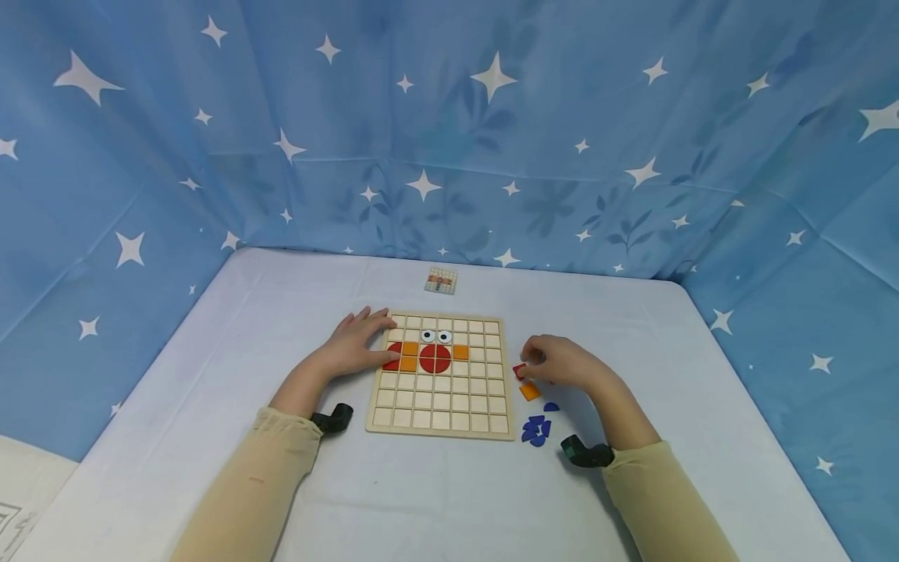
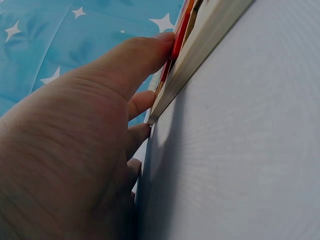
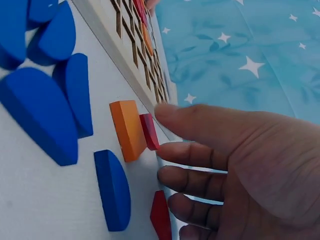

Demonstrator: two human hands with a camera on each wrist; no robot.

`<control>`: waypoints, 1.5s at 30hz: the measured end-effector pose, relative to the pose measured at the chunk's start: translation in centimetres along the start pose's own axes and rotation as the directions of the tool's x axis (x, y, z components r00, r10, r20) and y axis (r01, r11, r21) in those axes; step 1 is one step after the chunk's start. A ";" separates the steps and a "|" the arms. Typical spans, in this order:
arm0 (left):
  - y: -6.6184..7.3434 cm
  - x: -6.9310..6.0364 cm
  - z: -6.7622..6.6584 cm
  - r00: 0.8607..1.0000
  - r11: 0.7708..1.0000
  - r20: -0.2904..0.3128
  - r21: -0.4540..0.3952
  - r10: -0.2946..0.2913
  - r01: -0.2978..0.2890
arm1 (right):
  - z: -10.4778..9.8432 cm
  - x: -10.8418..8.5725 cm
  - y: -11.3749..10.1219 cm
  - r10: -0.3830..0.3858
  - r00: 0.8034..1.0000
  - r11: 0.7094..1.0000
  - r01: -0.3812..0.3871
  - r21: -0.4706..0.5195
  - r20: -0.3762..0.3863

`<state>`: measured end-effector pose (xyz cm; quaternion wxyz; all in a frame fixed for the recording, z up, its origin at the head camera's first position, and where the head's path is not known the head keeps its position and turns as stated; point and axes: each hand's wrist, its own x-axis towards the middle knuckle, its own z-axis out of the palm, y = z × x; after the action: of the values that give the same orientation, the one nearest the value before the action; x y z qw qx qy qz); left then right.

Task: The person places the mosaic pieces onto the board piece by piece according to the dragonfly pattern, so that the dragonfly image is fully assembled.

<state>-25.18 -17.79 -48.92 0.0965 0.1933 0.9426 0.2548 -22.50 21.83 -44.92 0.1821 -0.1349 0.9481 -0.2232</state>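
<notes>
A square wooden grid board (image 1: 441, 435) lies on the white table. At its left edge is the left hand (image 1: 349, 345), fingers spread over the frame; in the left wrist view its thumb rests on a red piece (image 2: 180, 37). Orange squares (image 1: 460, 352), a red circle of quarter pieces (image 1: 435, 359) and two eye pieces (image 1: 428, 336) are on the grid. Right of the board, the right hand (image 1: 562, 362) is at a small red piece (image 3: 149, 131), thumb and index finger apart on either side; whether they grip it is unclear. An orange piece (image 3: 128, 130) lies beside it.
Several blue pieces (image 1: 537, 440) lie near the board's lower right corner. Another red piece (image 3: 161, 217) is below the right fingers. A small patterned card (image 1: 441, 280) lies behind the board. A blue star-print curtain (image 1: 424, 184) surrounds the table's back and sides.
</notes>
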 end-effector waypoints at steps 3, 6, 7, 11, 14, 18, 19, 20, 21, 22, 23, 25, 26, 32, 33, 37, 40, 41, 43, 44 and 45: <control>0.0 0.0 0.0 1.000 1.000 -0.001 0.001 -0.001 0.001 | 0.3 0.2 0.1 -0.007 1.000 1.000 0.007 0.002 -0.005; 0.0 0.0 0.0 1.000 1.000 0.001 0.001 -0.002 0.002 | 0.5 0.2 0.0 -0.019 1.000 1.000 0.019 0.009 -0.008; 0.0 0.0 0.0 1.000 1.000 0.002 0.000 -0.002 0.002 | 0.5 0.2 0.0 -0.024 1.000 1.000 0.024 0.008 -0.007; 0.1 0.1 -0.1 1.000 1.000 0.007 -0.009 -0.006 0.006 | 0.5 0.1 0.1 -0.048 0.999 0.999 0.048 -0.002 -0.012; 0.1 0.0 -0.1 1.000 1.000 0.005 -0.008 -0.002 0.002 | 0.4 0.0 0.3 -0.061 0.998 0.998 0.061 -0.009 -0.019; 0.1 0.0 -0.2 1.000 1.000 0.000 -0.004 0.006 -0.006 | 0.4 -0.1 0.6 -0.048 0.998 0.999 0.048 -0.012 -0.036; 0.1 0.0 -0.2 1.000 1.000 0.001 -0.004 0.005 -0.005 | 0.4 -0.1 0.6 -0.045 0.998 0.999 0.044 -0.012 -0.040; 0.1 -0.1 -0.1 1.000 1.000 0.003 -0.005 0.002 -0.002 | 0.4 -0.1 0.6 -0.042 0.998 0.999 0.041 -0.014 -0.044; 0.1 -0.1 -0.1 1.000 1.000 0.004 -0.005 0.002 -0.002 | 0.4 -0.1 0.6 -0.041 0.998 0.999 0.041 -0.015 -0.047; 0.1 -0.1 -0.1 1.000 1.000 0.005 -0.005 0.002 -0.001 | 0.4 0.0 0.7 -0.042 0.998 0.999 0.042 -0.015 -0.050; 0.0 0.0 -0.1 1.000 1.000 0.007 -0.004 -0.001 0.001 | 0.4 0.0 0.7 -0.044 0.998 0.999 0.044 -0.017 -0.050; 0.0 0.0 0.0 1.000 1.000 0.007 -0.004 -0.001 0.001 | 0.5 0.1 0.7 -0.048 0.997 0.999 0.048 -0.015 -0.052; 0.0 0.0 0.0 1.000 1.000 0.008 -0.005 -0.003 0.003 | 0.5 0.1 0.7 -0.049 0.997 0.999 0.048 -0.013 -0.052; -0.1 0.0 0.0 1.000 1.000 0.005 -0.008 -0.003 0.003 | 0.6 0.0 0.6 -0.040 0.998 0.999 0.040 0.008 -0.044; -0.1 0.0 0.0 1.000 1.000 0.005 -0.008 -0.003 0.003 | 0.6 0.0 0.6 -0.040 0.998 0.999 0.041 0.011 -0.044; 0.1 0.0 -0.1 1.000 1.000 0.005 -0.002 -0.005 0.005 | 0.5 0.0 0.5 -0.063 0.997 0.998 0.064 0.014 -0.052; 0.1 -0.1 -0.2 1.000 1.000 0.000 -0.001 -0.001 0.001 | 0.4 0.1 0.3 -0.088 0.994 0.996 0.088 0.008 -0.062; 0.2 -0.1 -0.2 1.000 1.000 -0.001 0.000 0.000 0.000 | 0.4 0.1 0.2 -0.093 0.994 0.996 0.093 0.006 -0.064; 0.2 0.0 -0.2 1.000 1.000 0.000 0.002 -0.001 0.001 | 0.2 0.2 -0.1 -0.102 0.992 0.995 0.102 0.001 -0.068; 0.1 0.0 -0.2 1.000 1.000 0.000 0.002 -0.001 0.001 | 0.2 0.2 -0.2 -0.102 0.992 0.995 0.103 0.001 -0.068; 0.1 0.0 -0.2 1.000 1.000 0.001 0.003 -0.003 0.003 | 0.1 0.3 -0.4 -0.101 0.993 0.995 0.102 0.004 -0.066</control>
<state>-25.18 -17.76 -48.68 0.0972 0.1920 0.9432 0.2533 -22.61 21.33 -44.91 0.1399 -0.1747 0.9446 -0.2400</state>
